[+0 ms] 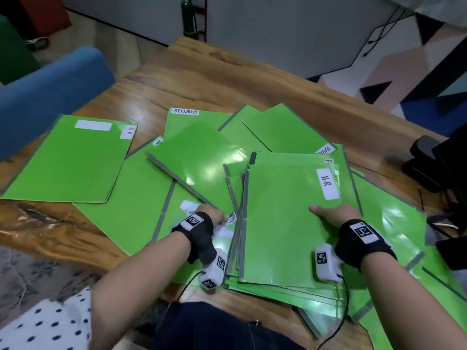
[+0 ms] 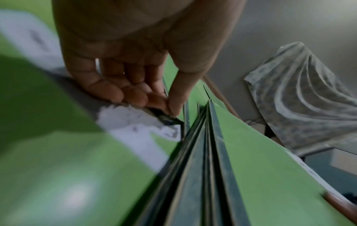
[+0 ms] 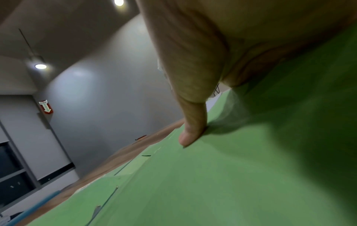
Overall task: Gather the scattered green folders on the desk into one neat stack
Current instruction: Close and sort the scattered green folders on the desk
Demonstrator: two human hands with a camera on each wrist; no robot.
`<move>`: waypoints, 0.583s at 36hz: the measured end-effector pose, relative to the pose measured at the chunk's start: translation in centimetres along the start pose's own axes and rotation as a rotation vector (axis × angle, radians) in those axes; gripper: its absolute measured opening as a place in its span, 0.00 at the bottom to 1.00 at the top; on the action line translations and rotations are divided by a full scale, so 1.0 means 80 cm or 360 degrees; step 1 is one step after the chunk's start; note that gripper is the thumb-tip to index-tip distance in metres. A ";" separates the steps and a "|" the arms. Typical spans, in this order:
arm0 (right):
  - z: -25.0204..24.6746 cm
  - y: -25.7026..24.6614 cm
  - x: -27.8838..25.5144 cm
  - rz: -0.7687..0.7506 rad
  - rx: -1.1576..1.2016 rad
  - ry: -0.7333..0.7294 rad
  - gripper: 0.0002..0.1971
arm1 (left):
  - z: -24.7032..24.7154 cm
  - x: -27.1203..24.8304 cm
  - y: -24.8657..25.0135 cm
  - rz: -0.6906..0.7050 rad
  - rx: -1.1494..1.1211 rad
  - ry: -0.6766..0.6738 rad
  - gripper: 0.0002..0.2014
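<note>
Gripping folder stack [image 1: 285, 223], right hand [image 1: 336, 214] thumb on top

right hand [image 1: 336, 214]: only the thumb shows on the stack [image 1: 285, 223], the fingers are tucked under the folders so no idea how they sit. left hand [image 2: 123, 79] fingertips disappear into the stack's spine edge, and the folder [image 2: 63, 175] beside it is one green smear. one white label [image 1: 328, 161] pokes out showing just a letter, another [image 1: 324, 149] is half covered. chair [image 1: 45, 97] is blurred and cut off at the left edge
</note>
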State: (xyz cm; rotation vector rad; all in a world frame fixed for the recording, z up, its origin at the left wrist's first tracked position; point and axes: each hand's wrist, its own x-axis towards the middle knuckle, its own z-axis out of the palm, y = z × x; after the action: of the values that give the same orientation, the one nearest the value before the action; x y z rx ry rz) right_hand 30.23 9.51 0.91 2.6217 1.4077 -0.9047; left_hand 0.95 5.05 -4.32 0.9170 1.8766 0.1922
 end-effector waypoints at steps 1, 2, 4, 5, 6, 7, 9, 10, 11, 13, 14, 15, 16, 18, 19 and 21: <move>-0.001 -0.001 0.001 0.0000 -0.0006 -0.0004 0.36 | 0.001 -0.003 -0.010 -0.0017 0.0066 0.0019 0.17; -0.002 -0.003 0.002 0.0000 -0.0004 -0.0007 0.36 | -0.001 0.000 -0.018 -0.0045 0.0098 0.0062 0.18; -0.003 -0.005 0.002 0.0002 -0.0003 -0.0013 0.36 | -0.013 0.000 -0.035 -0.0122 0.0176 0.0258 0.25; -0.003 -0.005 0.002 0.0001 0.0000 -0.0014 0.36 | -0.024 -0.003 -0.044 -0.0156 0.0233 0.0417 0.31; -0.003 -0.005 0.002 0.0005 0.0010 -0.0012 0.36 | -0.034 -0.007 -0.052 -0.0192 0.0253 0.0559 0.35; -0.002 -0.004 0.002 0.0009 0.0020 -0.0011 0.37 | -0.045 -0.009 -0.060 -0.0254 0.0269 0.0642 0.40; 0.000 -0.003 0.003 0.0022 0.0038 -0.0012 0.38 | -0.061 -0.011 -0.078 -0.0338 0.0259 0.0631 0.48; 0.001 -0.003 0.003 0.0023 0.0045 -0.0008 0.38 | -0.066 -0.012 -0.084 -0.0378 0.0285 0.0577 0.51; 0.002 -0.003 0.002 0.0025 0.0047 -0.0003 0.39 | -0.068 -0.011 -0.091 -0.0406 0.0281 0.0539 0.53; 0.003 -0.002 0.003 0.0039 0.0063 0.0001 0.40 | -0.072 -0.013 -0.100 -0.0451 0.0223 0.0493 0.49; 0.004 -0.001 0.002 0.0049 0.0078 0.0001 0.40 | -0.073 -0.015 -0.103 -0.0440 0.0187 0.0477 0.43; 0.005 -0.001 0.003 0.0056 0.0096 -0.0003 0.40 | -0.075 -0.017 -0.105 -0.0415 0.0148 0.0443 0.37; 0.007 0.000 0.003 0.0060 0.0123 -0.0007 0.40 | -0.077 -0.018 -0.106 -0.0399 0.0122 0.0390 0.34; 0.009 0.001 0.005 0.0075 0.0184 -0.0013 0.40 | -0.078 -0.021 -0.108 -0.0331 0.0054 0.0306 0.35; 0.009 0.001 0.005 0.0077 0.0186 -0.0017 0.40 | -0.079 -0.021 -0.108 -0.0284 -0.0002 0.0276 0.38; 0.008 -0.001 0.003 0.0077 0.0143 -0.0018 0.39 | -0.087 -0.026 -0.100 -0.0171 -0.0100 0.0286 0.39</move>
State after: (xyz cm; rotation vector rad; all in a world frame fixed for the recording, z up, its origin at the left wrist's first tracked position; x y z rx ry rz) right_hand 29.98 9.59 0.27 2.6978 1.3251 -0.9980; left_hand -8.49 -0.16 -3.47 0.7750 2.0677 0.2744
